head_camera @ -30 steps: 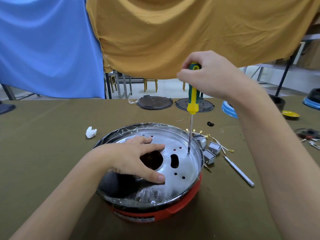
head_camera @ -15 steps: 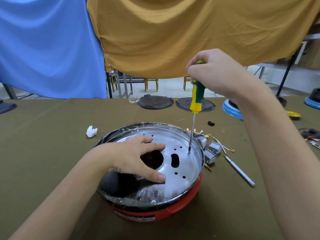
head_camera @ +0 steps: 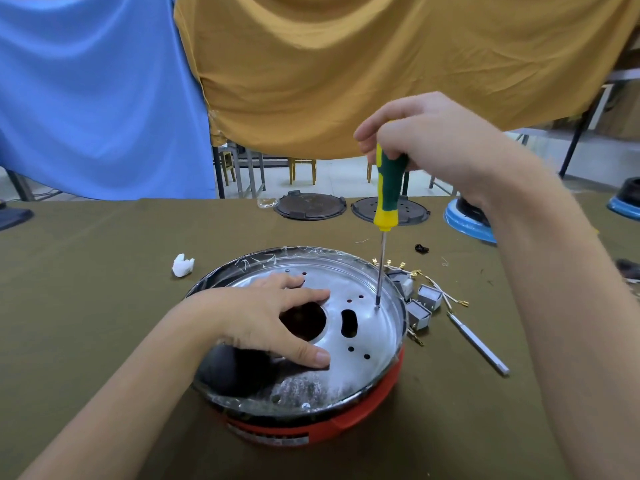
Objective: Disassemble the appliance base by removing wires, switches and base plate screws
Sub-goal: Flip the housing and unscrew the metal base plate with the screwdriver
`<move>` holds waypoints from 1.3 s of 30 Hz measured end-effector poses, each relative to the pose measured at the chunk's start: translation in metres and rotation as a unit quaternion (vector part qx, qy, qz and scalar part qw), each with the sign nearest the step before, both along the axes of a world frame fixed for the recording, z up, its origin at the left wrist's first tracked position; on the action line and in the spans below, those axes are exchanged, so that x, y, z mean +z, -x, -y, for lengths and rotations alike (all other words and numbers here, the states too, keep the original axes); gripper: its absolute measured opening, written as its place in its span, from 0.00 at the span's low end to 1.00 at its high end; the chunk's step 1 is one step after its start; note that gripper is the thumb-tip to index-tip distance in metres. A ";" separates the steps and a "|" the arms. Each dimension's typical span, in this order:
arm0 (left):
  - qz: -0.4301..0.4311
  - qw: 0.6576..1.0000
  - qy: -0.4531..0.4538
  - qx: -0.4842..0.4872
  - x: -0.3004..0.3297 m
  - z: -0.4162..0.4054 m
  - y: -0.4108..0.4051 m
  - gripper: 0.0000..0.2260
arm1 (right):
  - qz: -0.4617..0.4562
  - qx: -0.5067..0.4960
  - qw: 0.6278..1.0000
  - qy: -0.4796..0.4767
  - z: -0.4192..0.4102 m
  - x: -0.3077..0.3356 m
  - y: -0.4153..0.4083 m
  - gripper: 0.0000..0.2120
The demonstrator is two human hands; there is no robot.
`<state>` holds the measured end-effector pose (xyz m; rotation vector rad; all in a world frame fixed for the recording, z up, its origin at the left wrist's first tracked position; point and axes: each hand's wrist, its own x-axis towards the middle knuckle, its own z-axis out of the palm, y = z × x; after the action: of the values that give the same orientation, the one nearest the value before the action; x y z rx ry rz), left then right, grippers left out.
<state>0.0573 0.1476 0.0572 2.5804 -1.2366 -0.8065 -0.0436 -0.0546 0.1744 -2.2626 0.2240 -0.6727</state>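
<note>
The appliance base point(head_camera: 311, 427), a round red housing, sits on the olive worktop point(head_camera: 104, 289) right in front of the person. Its shiny metal base plate point(head_camera: 367, 327) faces up, pierced by a large round hole, an oblong slot and several small holes.

The step in hand looks like the base plate screws. The tip of the screwdriver point(head_camera: 388, 192) stands nearly upright on the plate's right side, close to the rim, presumably seated in a screw head, though the screw itself is too small to make out. The right hand point(head_camera: 426, 140) is curled round the top of the green and yellow handle, its grip clamped on the tool from above. The left hand point(head_camera: 266, 317) lies flat on the plate with straight fingers spread round the large hole, thumb pressed toward the near side, steadying the base.

Another screw head point(head_camera: 305, 406) shows at the plate's near edge, so more probably remain. The next move calls for steady downward pressure while turning, keeping the shaft in line with the screw so the tip does not slip across the polished metal, and the left hand holding the base against the twist.

Just right of the base lie small grey switches point(head_camera: 429, 299) and wires with brass terminals point(head_camera: 450, 299), apparently already out, with a slim metal tool point(head_camera: 481, 344) beside them. Farther back are two dark round plates point(head_camera: 311, 209) and a crumpled white scrap point(head_camera: 183, 265).
</note>
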 end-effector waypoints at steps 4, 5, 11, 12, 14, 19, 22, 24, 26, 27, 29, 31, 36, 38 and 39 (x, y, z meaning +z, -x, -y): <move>0.000 1.000 -0.004 -0.004 0.001 0.001 0.002 0.46 | -0.007 -0.033 0.993 0.116 -0.003 -0.006 -0.004 0.10; 0.003 1.000 -0.005 -0.005 0.001 0.001 0.002 0.46 | 0.000 -0.051 0.987 0.151 -0.002 -0.007 -0.004 0.12; 0.009 1.000 -0.003 -0.006 0.001 0.001 0.003 0.44 | -0.012 -0.051 0.990 0.129 0.003 0.000 0.001 0.16; 0.009 1.000 -0.003 -0.005 0.001 0.001 0.003 0.44 | -0.016 -0.036 0.995 0.087 0.001 0.002 0.003 0.15; 0.010 1.000 -0.004 -0.005 0.001 0.000 0.002 0.44 | -0.023 -0.026 0.998 0.054 -0.002 0.002 0.003 0.14; 0.012 1.000 -0.007 -0.006 0.001 0.001 0.002 0.44 | -0.024 -0.079 0.979 0.185 -0.002 -0.006 -0.006 0.13; 0.012 1.000 -0.004 -0.005 0.002 0.001 0.002 0.44 | -0.003 -0.120 0.963 0.242 0.002 -0.002 -0.002 0.16; 0.012 1.000 -0.005 -0.005 0.002 0.001 0.002 0.44 | -0.005 -0.106 0.965 0.238 0.005 0.002 0.001 0.18; 0.011 1.000 -0.005 -0.005 0.001 0.001 0.002 0.44 | -0.004 -0.086 0.975 0.203 0.006 0.003 0.003 0.17; 0.010 1.000 -0.004 -0.005 0.001 0.001 0.002 0.44 | -0.003 -0.082 0.979 0.189 0.006 0.003 0.002 0.16; 0.008 1.000 -0.003 -0.002 0.001 0.000 0.001 0.44 | -0.016 -0.080 0.978 0.191 0.006 0.000 -0.001 0.15; 0.005 1.000 -0.002 -0.002 0.001 0.000 0.001 0.44 | -0.024 -0.075 0.976 0.204 0.007 -0.005 -0.005 0.15; 0.005 1.000 0.001 -0.002 0.001 0.000 0.002 0.44 | 0.025 -0.075 0.970 0.232 0.009 -0.012 -0.014 0.17; 0.005 1.000 0.000 -0.003 0.001 0.000 0.002 0.44 | 0.038 -0.045 0.974 0.218 0.009 -0.012 -0.014 0.18; 0.007 1.000 -0.001 -0.004 0.001 0.001 0.002 0.44 | 0.045 -0.032 0.978 0.202 0.008 -0.012 -0.012 0.18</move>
<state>0.0558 0.1468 0.0580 2.5880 -1.2522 -0.7932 -0.0318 -0.0629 0.1627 -2.6103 0.1242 -0.9200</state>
